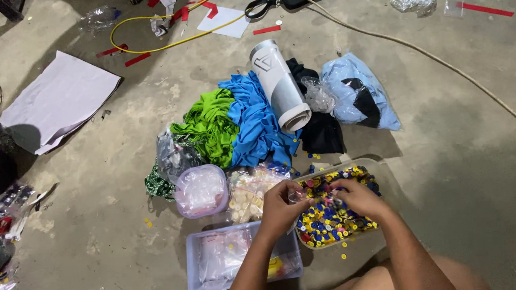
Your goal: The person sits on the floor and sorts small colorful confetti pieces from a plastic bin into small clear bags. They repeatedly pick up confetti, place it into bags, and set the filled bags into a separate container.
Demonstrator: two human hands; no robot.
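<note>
From the head camera, both hands meet above a clear tray of small coloured caps (366, 171), which sits on the concrete floor (464, 149) just in front of the person's knees. The left hand (281, 205) has its fingers curled together and pinched on a small clear plastic bag (296, 195) held over the tray's left edge. The right hand (353, 196) reaches in from the other side, its fingertips drawn together at the mouth of that bag, but whether they clamp a cap is too small to tell. The yellow, blue and red caps fill the tray, and a few lie loose on the floor beside it. To the left of the tray stands a clear rectangular box (242, 258) with plastic bags inside, under the left forearm. Behind it are a round lidded tub (201, 191) and a bag of pale caps (250, 194). Farther back lie green cloth (208, 127), blue cloth (256, 124), a white rolled sheet (280, 83) and a pale blue bagged bundle (357, 92). A yellow cable (160, 44) curls across the far floor.
</note>
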